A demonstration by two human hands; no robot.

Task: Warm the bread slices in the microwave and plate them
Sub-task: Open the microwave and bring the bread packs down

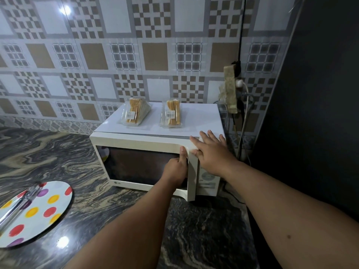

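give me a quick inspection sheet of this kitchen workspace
surface: dark marbled counter carrying the microwave.
job's things: two bread packs on the microwave top; spotted plate at left with metal tongs on it.
clutter: nothing seen.
hands: left hand grips the door edge; right hand rests flat on the top right corner.
cables: power strip and cords hang behind the microwave.
surroundings: patterned tiled wall; dark panel at right.
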